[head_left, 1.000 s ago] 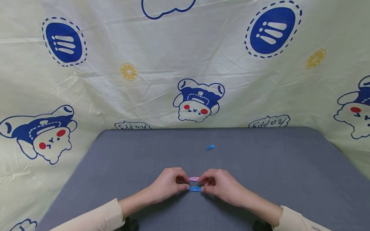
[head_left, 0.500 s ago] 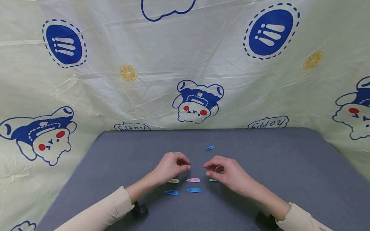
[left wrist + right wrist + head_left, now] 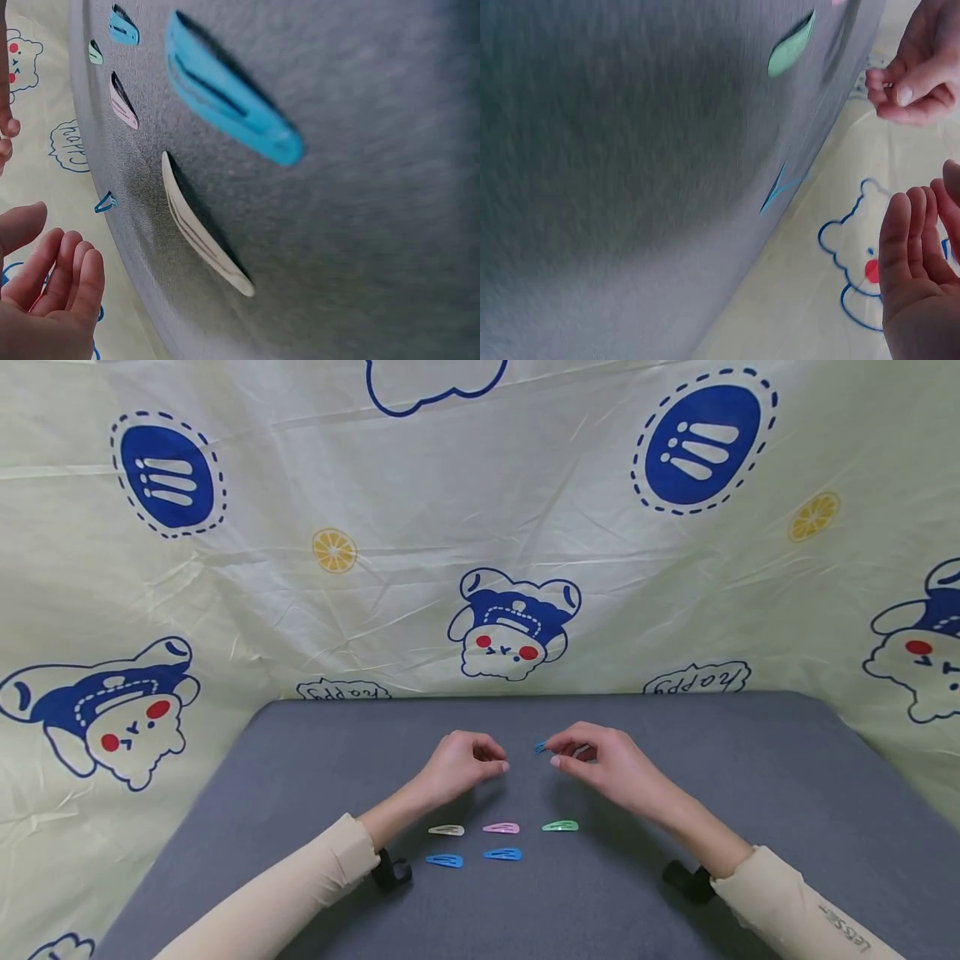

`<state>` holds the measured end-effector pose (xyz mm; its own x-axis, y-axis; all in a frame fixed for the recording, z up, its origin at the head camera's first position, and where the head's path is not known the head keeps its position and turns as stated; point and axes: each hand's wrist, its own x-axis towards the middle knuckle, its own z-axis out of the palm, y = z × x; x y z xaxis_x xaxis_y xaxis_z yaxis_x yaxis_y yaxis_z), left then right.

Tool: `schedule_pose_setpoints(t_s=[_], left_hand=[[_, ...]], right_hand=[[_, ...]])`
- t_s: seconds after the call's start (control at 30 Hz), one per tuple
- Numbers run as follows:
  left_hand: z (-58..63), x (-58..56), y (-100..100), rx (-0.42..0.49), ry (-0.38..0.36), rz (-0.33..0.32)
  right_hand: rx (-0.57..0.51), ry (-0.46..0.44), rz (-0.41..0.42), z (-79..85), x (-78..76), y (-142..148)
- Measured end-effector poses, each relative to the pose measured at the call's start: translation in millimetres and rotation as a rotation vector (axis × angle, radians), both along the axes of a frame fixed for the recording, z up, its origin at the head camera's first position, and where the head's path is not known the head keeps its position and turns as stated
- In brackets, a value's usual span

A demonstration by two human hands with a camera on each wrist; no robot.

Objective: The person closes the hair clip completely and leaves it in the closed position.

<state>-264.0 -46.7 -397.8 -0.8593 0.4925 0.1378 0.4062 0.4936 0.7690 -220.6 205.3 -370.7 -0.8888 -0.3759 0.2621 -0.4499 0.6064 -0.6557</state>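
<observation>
An opened blue snap hair clip (image 3: 539, 747) lies far back on the grey table. My right hand (image 3: 596, 758) is just beside it, overlapping its right end in the head view; the right wrist view shows a gap between fingers and clip. To the left, my left hand (image 3: 463, 766) hovers with loosely bent fingers and nothing in them. Nearer me are a white hair clip (image 3: 447, 831), a pink hair clip (image 3: 501, 828) and a green hair clip (image 3: 560, 826) in a row. Below them lie a left blue clip (image 3: 445, 861) and a middle blue clip (image 3: 502, 854).
The grey table (image 3: 712, 793) ends at a far edge against a hanging printed cloth (image 3: 405, 618). Black wrist mounts (image 3: 392, 870) sit under both forearms, close above the table.
Both hands have left the pink and middle blue clips and moved forward, the right one to the far blue clip. The white, green and left blue clips have come fully into view.
</observation>
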Motion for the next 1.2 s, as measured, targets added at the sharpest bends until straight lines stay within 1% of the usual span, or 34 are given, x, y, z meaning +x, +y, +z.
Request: schedule_pose_setpoints(t_s=[0.17, 0.33, 0.53, 0.73, 1.0, 1.2], left_hand=[[-2.2, -10.5, 11, -0.013, 0.001, -0.002], [-2.7, -19.6, 19, -0.025, -0.019, 0.016], [-3.1, -29.1, 27, -0.056, -0.033, 0.026], [-6.6, -40.8, 34, -0.083, -0.042, 0.030], [-10.2, -55.1, 38, -0.113, -0.100, -0.009], [-8.8, -61.6, 39, -0.119, -0.138, -0.057]], right_hand=[[0.016, -0.013, -0.005, -1.2, -15.8, 5], [0.034, -0.039, -0.010, -2.4, -29.2, 8], [0.062, -0.043, -0.016, -3.6, -46.2, 8], [0.109, -0.069, 0.000, -8.0, -64.3, 7], [0.170, -0.131, 0.016, -19.2, -83.2, 7], [0.194, -0.208, -0.005, -26.0, -91.7, 9]])
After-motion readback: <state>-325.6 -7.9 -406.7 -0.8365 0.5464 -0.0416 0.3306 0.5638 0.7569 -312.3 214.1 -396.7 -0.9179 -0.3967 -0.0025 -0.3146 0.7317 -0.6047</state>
